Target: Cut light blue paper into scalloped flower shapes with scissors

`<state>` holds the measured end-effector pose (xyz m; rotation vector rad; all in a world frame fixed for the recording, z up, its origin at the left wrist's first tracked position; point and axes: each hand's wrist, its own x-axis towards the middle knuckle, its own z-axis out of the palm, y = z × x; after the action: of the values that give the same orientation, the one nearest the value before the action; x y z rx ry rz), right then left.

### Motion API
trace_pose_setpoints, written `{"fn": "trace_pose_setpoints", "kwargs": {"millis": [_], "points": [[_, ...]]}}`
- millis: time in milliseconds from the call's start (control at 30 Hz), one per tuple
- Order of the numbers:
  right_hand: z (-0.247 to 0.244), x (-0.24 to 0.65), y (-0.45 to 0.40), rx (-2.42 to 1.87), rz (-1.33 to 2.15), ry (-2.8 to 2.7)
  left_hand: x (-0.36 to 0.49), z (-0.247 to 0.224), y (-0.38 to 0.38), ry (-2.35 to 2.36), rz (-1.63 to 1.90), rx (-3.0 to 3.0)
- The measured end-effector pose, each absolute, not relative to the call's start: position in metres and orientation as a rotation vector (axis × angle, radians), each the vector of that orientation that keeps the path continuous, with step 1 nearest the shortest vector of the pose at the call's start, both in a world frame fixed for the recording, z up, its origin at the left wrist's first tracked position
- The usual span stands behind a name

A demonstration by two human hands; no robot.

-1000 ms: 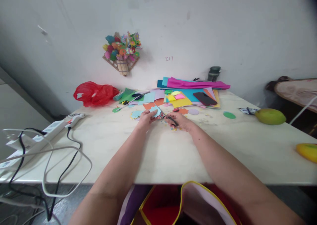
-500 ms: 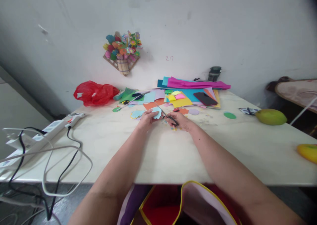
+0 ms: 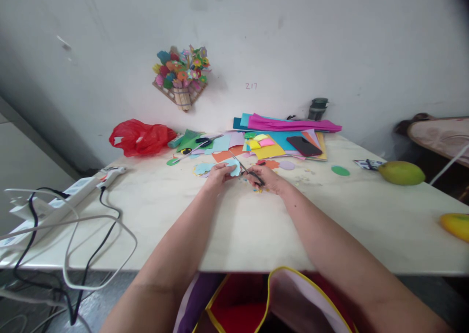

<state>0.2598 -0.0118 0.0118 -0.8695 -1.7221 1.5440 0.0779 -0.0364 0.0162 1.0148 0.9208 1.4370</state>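
Pinched in my left hand (image 3: 219, 173) is a light blue paper cutout (image 3: 233, 166) with a scalloped edge. My right hand (image 3: 266, 177) grips dark-handled scissors (image 3: 242, 166), their blades pointing up and left beside the cutout. Whether the blades touch the paper I cannot tell. More scalloped light blue paper (image 3: 202, 168) lies on the table just left of my left hand. Behind my right hand are an orange scalloped cutout (image 3: 271, 164) and a lilac oval (image 3: 287, 165). Small paper scraps (image 3: 258, 190) are scattered beneath the scissors.
Coloured sheets (image 3: 289, 122) and a phone (image 3: 304, 146) lie at the back. A second pair of scissors (image 3: 204, 141) and a red plastic bag (image 3: 141, 138) are at back left. A power strip (image 3: 73, 191) with cables occupies the left; a green-yellow fruit (image 3: 401, 172) is on the right.
The light blue cutout has turned slightly in my left hand, its edge a little lower and further right. My right hand and the scissors have hardly moved.
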Motion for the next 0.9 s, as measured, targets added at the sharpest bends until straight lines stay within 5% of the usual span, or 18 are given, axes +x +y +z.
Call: {"fn": "trace_pose_setpoints", "kwargs": {"millis": [900], "points": [[0.015, 0.261, -0.014, -0.917, 1.5, -1.684, 0.079, 0.013, -0.031, 1.004, 1.501, 1.046]]}}
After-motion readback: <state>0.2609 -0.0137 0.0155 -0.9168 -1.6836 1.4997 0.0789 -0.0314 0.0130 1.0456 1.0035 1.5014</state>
